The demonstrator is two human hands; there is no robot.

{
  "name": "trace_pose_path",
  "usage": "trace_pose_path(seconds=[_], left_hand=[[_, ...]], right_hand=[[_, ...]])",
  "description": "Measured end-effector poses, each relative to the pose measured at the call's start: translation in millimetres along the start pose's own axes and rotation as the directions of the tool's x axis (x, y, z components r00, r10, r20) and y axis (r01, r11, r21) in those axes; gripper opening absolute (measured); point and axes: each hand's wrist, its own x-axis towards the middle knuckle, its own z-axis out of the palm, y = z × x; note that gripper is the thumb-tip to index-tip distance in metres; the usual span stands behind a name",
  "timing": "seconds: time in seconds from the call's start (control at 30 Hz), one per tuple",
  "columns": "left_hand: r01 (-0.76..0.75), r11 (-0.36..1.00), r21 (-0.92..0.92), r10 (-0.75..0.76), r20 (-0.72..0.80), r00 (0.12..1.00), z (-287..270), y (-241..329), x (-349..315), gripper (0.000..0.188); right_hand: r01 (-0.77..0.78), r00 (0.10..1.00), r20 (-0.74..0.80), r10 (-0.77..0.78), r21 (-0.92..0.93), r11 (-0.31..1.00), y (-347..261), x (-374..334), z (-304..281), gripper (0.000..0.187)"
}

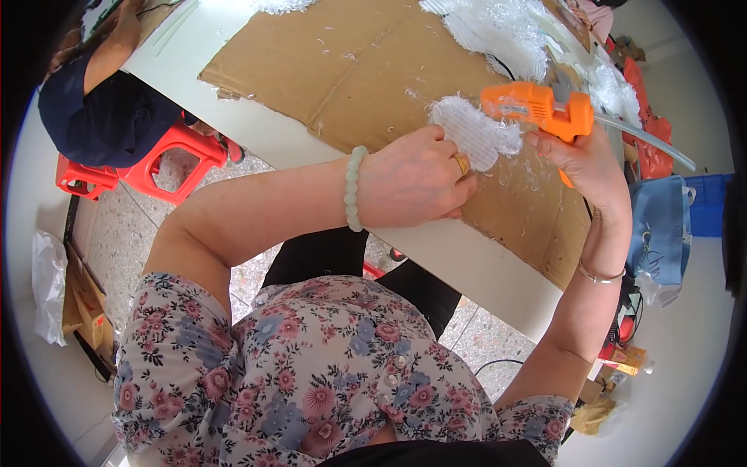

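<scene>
My right hand point(593, 170) is wrapped round the grip of an orange hot glue gun point(537, 107), its nozzle pointing left. A translucent glue stick point(654, 145) juts from its rear. Below the nozzle is a white, ribbed, fuzzy-edged fabric piece point(473, 138), roughly petal-shaped. My left hand point(416, 180) lies at the piece's left edge with curled fingers closed on it; the fingertips are partly hidden. Both are over a brown cardboard sheet point(350, 70). Fine white threads are scattered around the piece.
A heap of white fringed fabric point(506, 39) covers the far right of the white table point(498, 272). At the far left another person point(97, 101) sits on a red plastic stool point(175, 159). A blue bag point(657, 226) and a red plastic bag point(646, 117) are on the right.
</scene>
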Motion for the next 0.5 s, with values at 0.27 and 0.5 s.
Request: trace_pose_path(seconds=[0.27, 0.5], left_hand=[[0.005, 1.000, -0.007, -0.005, 0.011, 1.000, 0, 0, 2, 0.038], [0.018, 1.000, -0.012, -0.018, 0.019, 1.000, 0, 1, 1, 0.038]], right_hand=[[-0.057, 0.996, 0.036, 0.080, -0.428, 0.902, -4, 16, 23, 0.034], [-0.101, 0.995, -0.010, 0.102, -0.257, 0.961, 0, 1, 7, 0.034]])
